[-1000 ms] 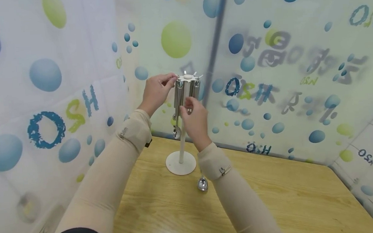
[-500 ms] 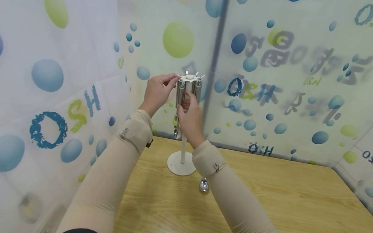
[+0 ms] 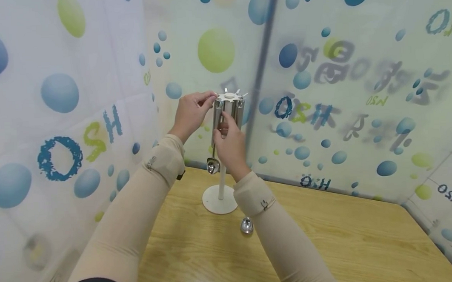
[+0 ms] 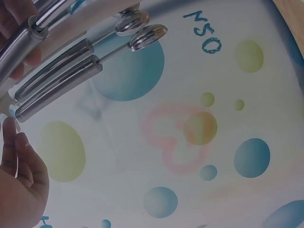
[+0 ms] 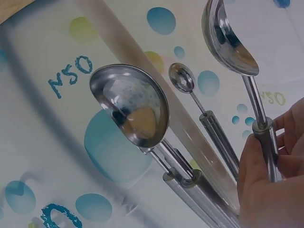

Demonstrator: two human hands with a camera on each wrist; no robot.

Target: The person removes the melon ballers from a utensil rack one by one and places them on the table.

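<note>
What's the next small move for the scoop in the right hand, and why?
Probably ease the scoop up toward the rack top: the right hand grips the scoop's handle, while the left hand seems to pinch the rack top's edge, likely steadying it. Whether the scoop is already hooked is hidden.

Objects counted by kind, view by view.
Head view: one white stand [image 3: 218, 205], three visible prongs [image 3: 238, 92], one tabletop [image 3: 331, 237], one left hand [image 3: 191, 112], one right hand [image 3: 232, 147], two sleeves [image 3: 162, 161], two spoon bowls [image 3: 213, 166]. Right wrist view: two large scoops [image 5: 130, 104], one small spoon [image 5: 182, 77]. Left wrist view: two whole spoon bowls, a third partly hidden. Full total untellable through overlap.
</note>
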